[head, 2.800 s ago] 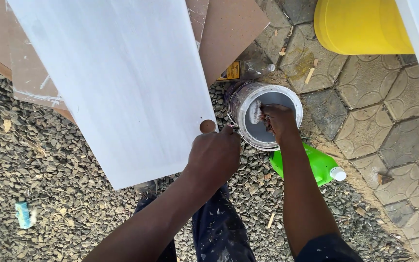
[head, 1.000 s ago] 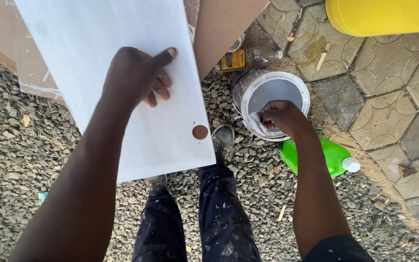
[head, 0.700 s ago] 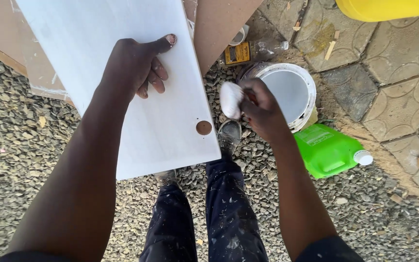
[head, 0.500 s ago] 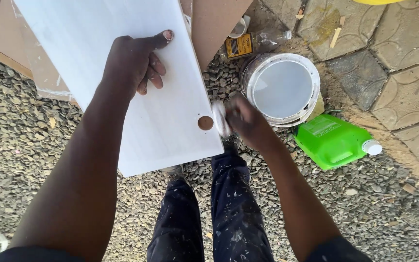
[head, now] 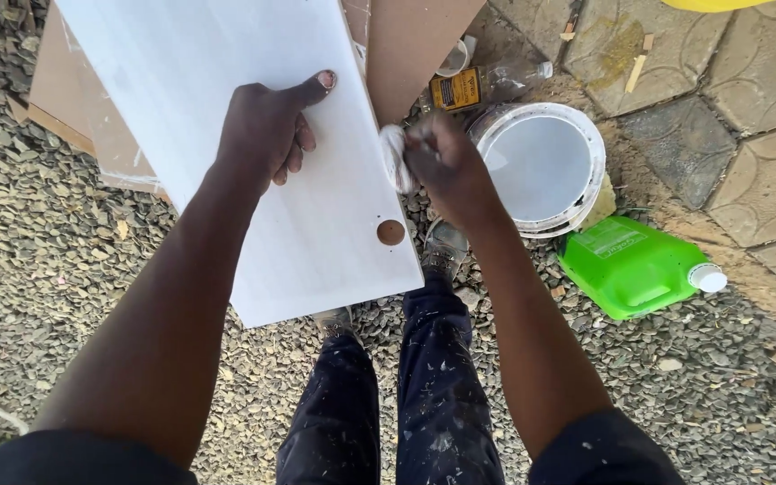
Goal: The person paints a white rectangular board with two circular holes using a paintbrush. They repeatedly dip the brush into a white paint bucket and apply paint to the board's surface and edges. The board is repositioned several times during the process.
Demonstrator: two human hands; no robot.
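White board [head: 253,153], long and flat, tilted across the upper left over grey gravel [head: 56,269], round hole [head: 391,233] near its lower right corner. Left hand [head: 267,130] pressed flat on the board's painted face, fingers loosely together, thumb stretched out toward the board's right edge. Right hand [head: 446,166] just beside that right edge, above the hole, closed around a white rag [head: 394,157] and pinching it; rag touching or almost touching the board's edge, hard to tell which because of blur. Paint bucket [head: 541,171], white inside, right of the board, close behind the right hand. Green jerrycan [head: 635,265] with a white cap, lying on its side further right of the board and touching the bucket's lower rim. Small clear bottle [head: 487,85] with a yellow-and-black label, near the board's right edge above the bucket. Brown cardboard sheets [head: 410,40] under and behind the board. Paint-flecked dark trousers [head: 406,386] and shoes directly below the board's lower end. Patterned paving stones [head: 747,135] far right of the board.
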